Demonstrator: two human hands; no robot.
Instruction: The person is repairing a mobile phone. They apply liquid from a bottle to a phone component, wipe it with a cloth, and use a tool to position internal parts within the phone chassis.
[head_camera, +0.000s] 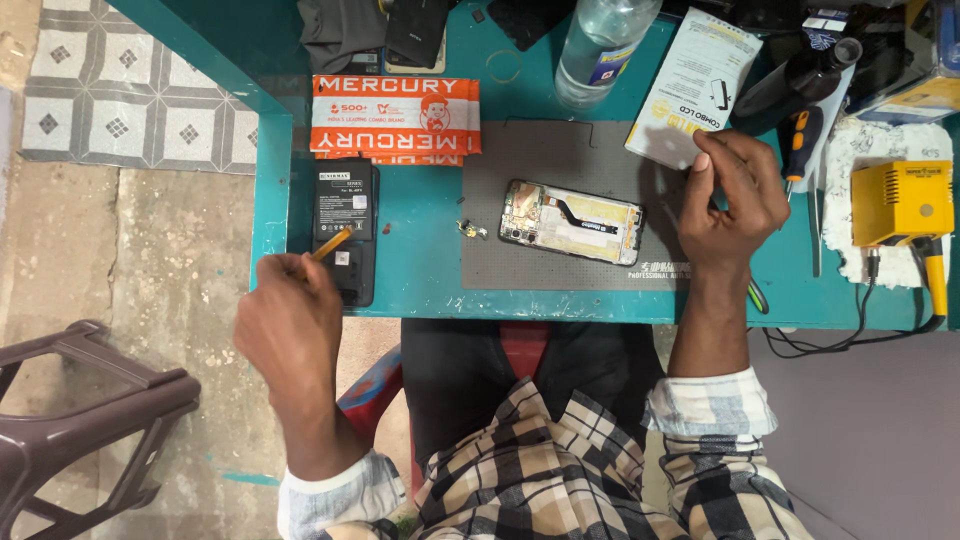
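Overhead, the grey work mat (560, 150) carries the opened phone (571, 221), well apart from both hands. The right hand (729, 205) is curled, fingertips pinched (whatever they pinch is too small to see). The left hand (290, 325) grips an orange-tipped tool (331, 243) over the black battery (345, 228).

An opened phone (571, 221) lies on the work mat (560, 160), a battery (345, 228) to its left, a soldering station (901, 203) right, a water bottle (598, 45) behind.
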